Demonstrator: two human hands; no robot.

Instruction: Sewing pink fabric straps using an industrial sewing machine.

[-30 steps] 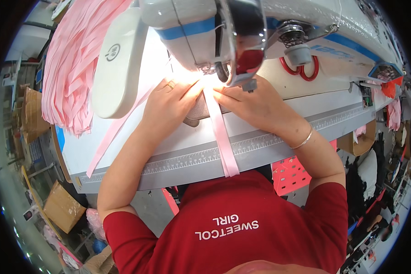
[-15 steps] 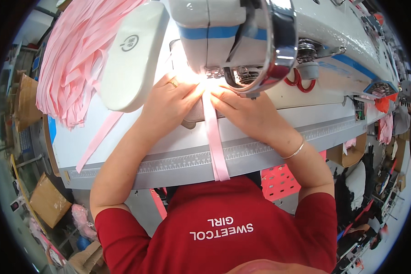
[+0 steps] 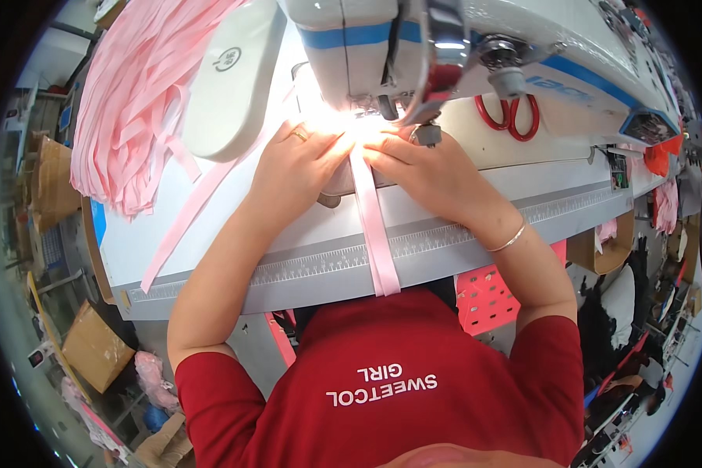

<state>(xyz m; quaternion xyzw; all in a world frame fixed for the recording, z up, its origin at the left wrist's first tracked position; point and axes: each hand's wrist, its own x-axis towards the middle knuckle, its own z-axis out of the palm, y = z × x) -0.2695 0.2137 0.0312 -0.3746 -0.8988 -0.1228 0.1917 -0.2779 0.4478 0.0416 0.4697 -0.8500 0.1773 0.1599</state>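
Observation:
A folded pink fabric strip point(image 3: 375, 234) runs from under the head of a white and blue sewing machine point(image 3: 378, 62) down over the table's front edge to my red shirt. My left hand point(image 3: 295, 168) presses the strip on its left side, close to the needle area, fingers together. Opposite it, my right hand point(image 3: 429, 173) bears on the strip with thumb and fingers bunched. Bright lamp glare washes out the fingertips of both hands, and the needle cannot be made out.
Left of the machine lies a large heap of pink strips point(image 3: 136, 109) beside a white rounded pad point(image 3: 234, 86). Another pink strip point(image 3: 181, 222) trails below the pad. Red-handled scissors point(image 3: 509, 117) rest at the machine's base. A ruler scale point(image 3: 312, 267) follows the table's front edge.
The whole view has shifted slightly, and more of the red scissor handles shows. Both hands stay by the needle area on the strip.

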